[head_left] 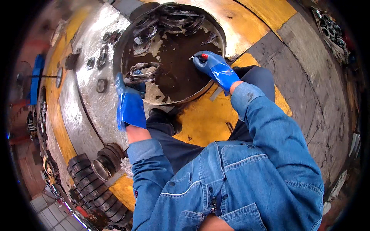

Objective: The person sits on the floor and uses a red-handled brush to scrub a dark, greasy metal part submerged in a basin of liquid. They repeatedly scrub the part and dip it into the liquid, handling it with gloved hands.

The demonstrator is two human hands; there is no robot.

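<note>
A wide round metal basin (169, 103) with dark, foamy liquid lies in front of me. In a blue rubber glove, my left hand (130, 89) is closed on a ring-shaped metal part (148, 71), holding it tilted over the basin's left side. My right hand (216, 68), gloved the same way, is over the right side of the basin. Its fingers are closed around a small tool with a red end (204, 56); a short light tip sticks out, and its kind is too hidden to tell. Several wet, dark metal parts (177, 19) lie at the basin's far side.
Small metal rings (101, 85) lie on the metal sheet left of the basin. Stacked dark rings (92, 188) and a round metal cup-like part (101, 169) are at the lower left. More metal rings (329, 29) sit at the far right. Yellow and grey plates (208, 119) cover the floor.
</note>
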